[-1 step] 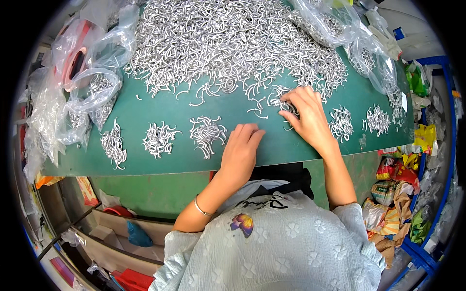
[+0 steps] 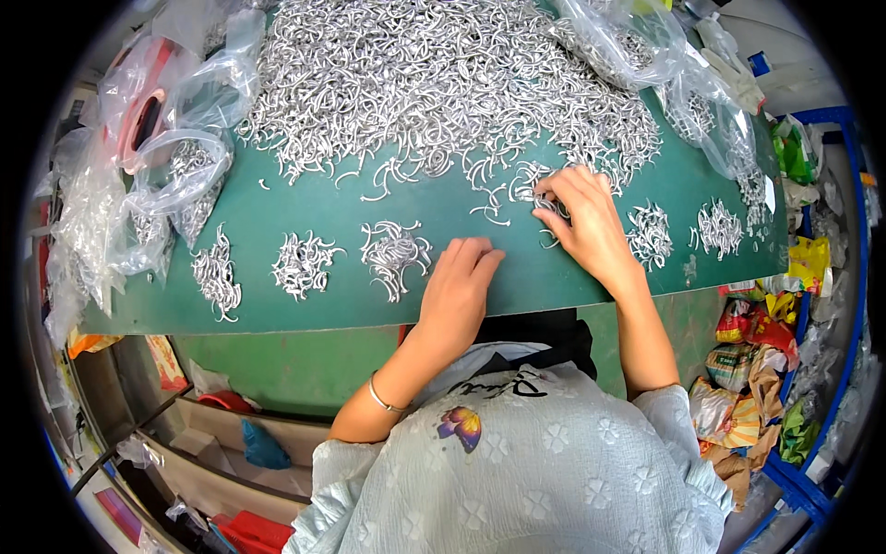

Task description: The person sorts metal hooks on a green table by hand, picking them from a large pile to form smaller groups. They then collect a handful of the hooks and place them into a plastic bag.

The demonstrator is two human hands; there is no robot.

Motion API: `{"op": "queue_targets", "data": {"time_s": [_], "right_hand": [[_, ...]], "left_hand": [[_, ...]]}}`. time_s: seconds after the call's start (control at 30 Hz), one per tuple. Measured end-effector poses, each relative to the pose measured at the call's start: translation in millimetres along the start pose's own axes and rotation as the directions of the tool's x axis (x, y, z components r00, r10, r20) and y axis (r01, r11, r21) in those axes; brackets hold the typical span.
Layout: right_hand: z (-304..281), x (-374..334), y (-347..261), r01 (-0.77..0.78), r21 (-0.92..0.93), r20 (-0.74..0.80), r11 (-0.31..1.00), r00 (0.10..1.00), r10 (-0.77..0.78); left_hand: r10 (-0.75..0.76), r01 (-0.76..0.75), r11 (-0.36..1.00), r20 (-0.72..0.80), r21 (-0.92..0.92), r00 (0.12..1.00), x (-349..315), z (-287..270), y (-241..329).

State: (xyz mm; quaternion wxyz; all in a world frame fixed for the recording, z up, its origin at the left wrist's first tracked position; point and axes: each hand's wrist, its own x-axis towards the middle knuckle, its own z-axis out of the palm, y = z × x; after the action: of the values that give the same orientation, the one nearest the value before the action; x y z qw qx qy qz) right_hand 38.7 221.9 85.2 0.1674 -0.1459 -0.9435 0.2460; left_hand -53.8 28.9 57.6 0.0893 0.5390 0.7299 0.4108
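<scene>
Silvery curved metal pieces lie in a broad heap [image 2: 415, 83] on a green tabletop [image 2: 268, 217]. At the heap's near edge, my right hand [image 2: 586, 217] curls its fingers and thumb around a few loose curved metal pieces [image 2: 531, 185]. My left hand [image 2: 457, 282] rests near the front edge with fingers bent and thumb by the forefinger; whatever may be inside it is hidden. Left of that hand sit three small piles: a near one [image 2: 395, 258], a middle one [image 2: 305, 265] and a far-left one [image 2: 218, 277]. Two more piles [image 2: 650, 235] [image 2: 718, 229] lie to the right.
Clear plastic bags [image 2: 198, 171] holding similar pieces, and a pink-handled object [image 2: 143, 120], crowd the left side. Another filled bag [image 2: 683, 83] lies at the back right. Beyond the right edge stands a blue rack [image 2: 854, 277] beside colourful packets [image 2: 738, 369].
</scene>
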Motion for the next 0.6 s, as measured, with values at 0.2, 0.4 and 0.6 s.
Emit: {"op": "queue_targets", "data": {"time_s": [0.2,0.4,0.6], "right_hand": [[-2.1,15.1,-0.7,-0.161,0.191,-0.206,0.968,0.958,0.200],[1.0,-5.9,-11.1,-0.073,-0.210,-0.004,0.975,0.997,0.073],[-11.9,0.7,1.5,-0.144,-0.146,-0.131,0.979,0.983,0.126]], "left_hand": [[0.046,-0.046,0.999,0.020,-0.007,0.999,-2.9,-0.7,4.8],[0.059,-0.057,0.998,0.062,-0.037,0.996,-6.0,2.1,3.9],[0.052,-0.051,0.997,0.021,-0.056,0.998,-6.9,2.5,6.0]]}}
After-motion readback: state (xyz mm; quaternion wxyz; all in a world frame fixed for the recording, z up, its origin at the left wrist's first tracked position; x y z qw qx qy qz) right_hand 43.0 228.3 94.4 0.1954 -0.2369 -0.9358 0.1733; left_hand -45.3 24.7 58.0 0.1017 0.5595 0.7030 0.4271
